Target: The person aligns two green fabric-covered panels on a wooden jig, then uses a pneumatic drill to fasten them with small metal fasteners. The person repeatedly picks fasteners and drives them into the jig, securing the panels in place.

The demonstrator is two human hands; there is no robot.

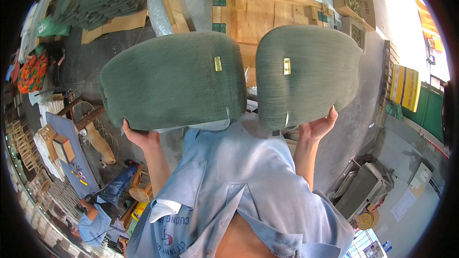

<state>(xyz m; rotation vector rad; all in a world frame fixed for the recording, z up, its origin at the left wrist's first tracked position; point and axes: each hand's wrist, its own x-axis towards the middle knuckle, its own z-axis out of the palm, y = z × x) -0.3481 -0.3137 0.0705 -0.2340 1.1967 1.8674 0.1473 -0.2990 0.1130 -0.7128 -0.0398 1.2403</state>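
Note:
Two padded cushions in grey-green fabric are held up in front of my chest, side by side with a narrow gap between them. Gripping the lower left corner of the left cushion [167,83] is my left hand [139,136], with the thumb along its edge. The right cushion [313,76] rests in my right hand [319,126], whose fingers curl round its lower edge. Each cushion carries a small shiny gold-coloured plate near its inner side. The fingers under both cushions are partly hidden.
Beyond the cushions lies a wooden panel [253,16] on a plastic-covered table [201,0], beside loose wood pieces [174,9]. Stacked grey-green covers [103,0] fill the far left. Another person [98,220] sits at lower left; a metal cabinet [363,188] stands at lower right.

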